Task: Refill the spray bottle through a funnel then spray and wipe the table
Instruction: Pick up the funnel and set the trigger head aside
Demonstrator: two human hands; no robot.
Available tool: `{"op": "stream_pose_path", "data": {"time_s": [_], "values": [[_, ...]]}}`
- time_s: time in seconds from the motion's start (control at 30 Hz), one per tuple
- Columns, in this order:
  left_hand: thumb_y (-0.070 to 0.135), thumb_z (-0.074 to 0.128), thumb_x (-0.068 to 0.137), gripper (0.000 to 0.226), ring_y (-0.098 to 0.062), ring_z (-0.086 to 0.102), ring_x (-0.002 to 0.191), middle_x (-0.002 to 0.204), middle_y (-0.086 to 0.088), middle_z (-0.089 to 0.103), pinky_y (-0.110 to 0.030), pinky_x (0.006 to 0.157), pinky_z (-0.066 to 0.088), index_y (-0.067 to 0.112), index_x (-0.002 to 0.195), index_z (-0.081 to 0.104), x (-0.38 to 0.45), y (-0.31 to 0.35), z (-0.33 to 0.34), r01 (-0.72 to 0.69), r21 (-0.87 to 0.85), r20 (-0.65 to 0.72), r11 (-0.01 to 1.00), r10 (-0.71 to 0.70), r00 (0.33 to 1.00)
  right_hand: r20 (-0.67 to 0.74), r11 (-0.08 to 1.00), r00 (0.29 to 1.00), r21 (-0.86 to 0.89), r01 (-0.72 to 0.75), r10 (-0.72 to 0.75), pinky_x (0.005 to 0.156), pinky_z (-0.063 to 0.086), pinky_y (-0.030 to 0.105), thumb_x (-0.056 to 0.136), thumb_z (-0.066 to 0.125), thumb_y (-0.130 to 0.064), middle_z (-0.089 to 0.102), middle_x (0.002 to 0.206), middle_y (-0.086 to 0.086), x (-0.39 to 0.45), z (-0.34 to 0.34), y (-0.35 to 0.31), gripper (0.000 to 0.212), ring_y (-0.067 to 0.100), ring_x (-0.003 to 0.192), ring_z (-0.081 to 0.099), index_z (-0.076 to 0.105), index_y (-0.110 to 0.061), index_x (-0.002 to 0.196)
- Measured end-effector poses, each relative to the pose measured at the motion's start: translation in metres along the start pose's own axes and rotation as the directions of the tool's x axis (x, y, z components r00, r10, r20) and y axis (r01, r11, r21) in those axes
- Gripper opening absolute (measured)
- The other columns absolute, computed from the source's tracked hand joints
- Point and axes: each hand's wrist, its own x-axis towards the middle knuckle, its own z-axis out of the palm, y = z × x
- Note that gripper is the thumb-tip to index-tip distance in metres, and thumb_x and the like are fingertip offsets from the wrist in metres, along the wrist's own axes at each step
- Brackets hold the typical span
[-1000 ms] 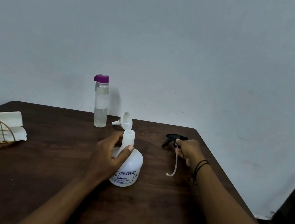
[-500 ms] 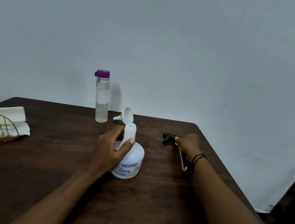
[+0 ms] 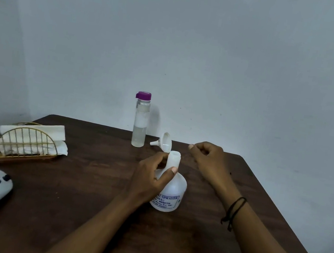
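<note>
— Where's the spray bottle (image 3: 171, 188)?
— Upright at mid-table, neck uncapped. The left hand (image 3: 150, 179) grips it round the neck.
— And the right hand (image 3: 209, 158)?
— Just right of the neck, over the table, fingers curled, holding nothing I can see.
— The funnel (image 3: 164, 143)?
— On its side just beyond the bottle, beside the purple-capped water bottle (image 3: 140, 120).

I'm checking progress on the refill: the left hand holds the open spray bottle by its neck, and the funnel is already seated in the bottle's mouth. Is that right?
Not quite. The left hand does hold the open spray bottle by its neck, but the funnel is not in its mouth: the head view shows it lying on its side on the table, beside the purple-capped bottle.
</note>
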Motion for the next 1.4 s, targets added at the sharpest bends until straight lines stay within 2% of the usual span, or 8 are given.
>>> {"op": "stream_pose_path", "data": {"time_s": [0.23, 0.47, 0.6, 0.73, 0.87, 1.07, 1.17, 1.4], "values": [[0.050, 0.053, 0.093, 0.034, -0.010, 0.067, 0.088, 0.094, 0.008, 0.071, -0.038, 0.070, 0.054, 0.022, 0.104, 0.068, 0.000, -0.005, -0.004, -0.008, -0.035, -0.031, 0.999, 0.007, 1.000, 0.026, 0.992, 1.000, 0.126, -0.002, -0.002, 0.064, 0.056, 0.045, 0.096, 0.060, -0.032, 0.071, 0.072, 0.012, -0.010, 0.034, 0.001, 0.030, 0.033, 0.070, 0.067, 0.073, -0.011, 0.079], [0.052, 0.047, 0.094, 0.041, -0.007, 0.064, 0.083, 0.091, 0.008, 0.068, -0.019, 0.066, 0.048, 0.018, 0.102, 0.068, 0.002, -0.008, -0.003, -0.012, -0.037, -0.023, 0.999, 0.011, 1.000, 0.009, 0.979, 0.998, 0.191, -0.065, 0.065, 0.060, 0.048, 0.037, 0.098, 0.058, -0.028, 0.069, 0.073, 0.021, -0.005, 0.037, 0.003, 0.033, 0.022, 0.063, 0.060, 0.073, -0.005, 0.081], [0.045, 0.042, 0.096, 0.040, -0.011, 0.062, 0.075, 0.082, 0.004, 0.068, -0.022, 0.063, 0.047, 0.015, 0.089, 0.067, 0.006, -0.009, -0.007, -0.022, -0.057, -0.101, 0.998, 0.017, 0.995, 0.032, 0.987, 0.998, 0.154, -0.051, 0.046, 0.061, 0.047, 0.038, 0.097, 0.059, -0.029, 0.066, 0.068, 0.012, 0.004, 0.036, -0.003, 0.035, 0.022, 0.063, 0.056, 0.070, 0.001, 0.083], [0.047, 0.041, 0.097, 0.042, -0.017, 0.064, 0.072, 0.078, -0.001, 0.068, -0.042, 0.063, 0.053, 0.015, 0.087, 0.066, 0.018, -0.024, -0.014, 0.066, -0.065, -0.206, 0.996, -0.078, 0.975, 0.051, 0.994, 0.998, 0.099, -0.043, 0.038, 0.067, 0.053, 0.039, 0.096, 0.061, -0.028, 0.071, 0.074, 0.005, 0.021, 0.035, -0.014, 0.030, 0.018, 0.065, 0.062, 0.071, -0.006, 0.078], [0.038, 0.050, 0.099, 0.027, -0.010, 0.060, 0.065, 0.073, 0.006, 0.067, -0.036, 0.058, 0.051, 0.020, 0.089, 0.068, 0.036, -0.044, -0.023, 0.156, -0.006, -0.250, 0.988, -0.153, 0.956, 0.062, 0.999, 0.997, -0.012, -0.037, 0.037, 0.076, 0.058, 0.044, 0.093, 0.063, -0.033, 0.074, 0.080, 0.003, 0.047, 0.038, -0.020, 0.027, 0.016, 0.064, 0.066, 0.071, -0.010, 0.080], [0.018, 0.060, 0.097, 0.010, -0.015, 0.062, 0.076, 0.086, 0.000, 0.069, -0.026, 0.066, 0.049, 0.012, 0.093, 0.067, 0.084, -0.064, -0.039, 0.186, 0.026, -0.349, 0.982, -0.165, 0.922, 0.120, 0.994, 0.992, -0.102, 0.042, -0.029, 0.069, 0.055, 0.033, 0.091, 0.064, -0.027, 0.073, 0.088, 0.004, 0.081, 0.048, -0.038, 0.019, 0.022, 0.080, 0.070, 0.070, -0.010, 0.085], [0.016, 0.060, 0.095, 0.008, -0.018, 0.063, 0.086, 0.093, -0.003, 0.069, -0.032, 0.072, 0.053, 0.011, 0.095, 0.066, 0.110, -0.071, -0.040, 0.161, 0.025, -0.432, 0.987, -0.135, 0.892, 0.157, 0.978, 0.985, -0.182, 0.098, -0.069, 0.080, 0.058, 0.041, 0.090, 0.065, -0.028, 0.072, 0.089, 0.003, 0.099, 0.057, -0.044, 0.020, 0.024, 0.084, 0.071, 0.070, -0.010, 0.088], [0.025, 0.067, 0.089, 0.036, -0.022, 0.053, 0.114, 0.122, -0.004, 0.060, -0.044, 0.092, 0.054, 0.016, 0.122, 0.056, 0.149, -0.105, -0.031, 0.261, -0.056, -0.566, 0.964, -0.246, 0.787, 0.222, 0.937, 0.963, -0.277, 0.212, -0.152, 0.081, 0.058, 0.041, 0.089, 0.067, -0.029, 0.069, 0.094, 0.004, 0.146, 0.078, -0.051, 0.021, 0.024, 0.090, 0.068, 0.068, -0.013, 0.102]]}}
